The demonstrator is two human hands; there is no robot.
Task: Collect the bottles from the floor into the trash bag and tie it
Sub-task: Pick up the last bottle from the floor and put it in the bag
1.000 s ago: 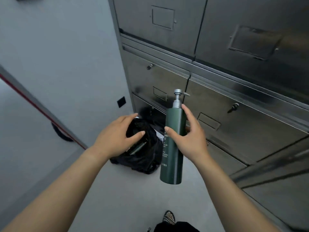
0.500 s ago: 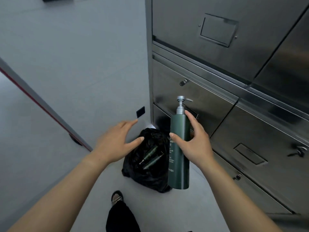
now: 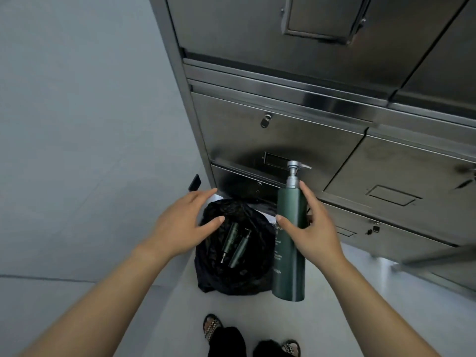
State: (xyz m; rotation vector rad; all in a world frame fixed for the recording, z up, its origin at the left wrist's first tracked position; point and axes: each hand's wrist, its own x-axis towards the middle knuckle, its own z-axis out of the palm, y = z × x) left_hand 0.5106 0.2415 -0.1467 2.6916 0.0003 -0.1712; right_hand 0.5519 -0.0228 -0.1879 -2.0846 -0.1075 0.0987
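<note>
Head view, and the tall green pump bottle [image 3: 288, 266] is up off the floor [image 3: 154, 318], upright, gripped between thumb and fingers of the right hand [image 3: 316, 238], just right of the black trash bag [image 3: 231, 282]. The left hand [image 3: 177, 228] hovers over the bag's mouth, fingers spread, holding nothing; whether it touches the plastic, I can't tell. Two slimmer green bottles [image 3: 230, 239] lie inside. So we're mid-collection, I'd say: this one needs swinging left over the opening and lowering in, likely with the left hand holding the rim wide. Tying comes later. The bag sits beside the steel cabinet [image 3: 283, 130].
</note>
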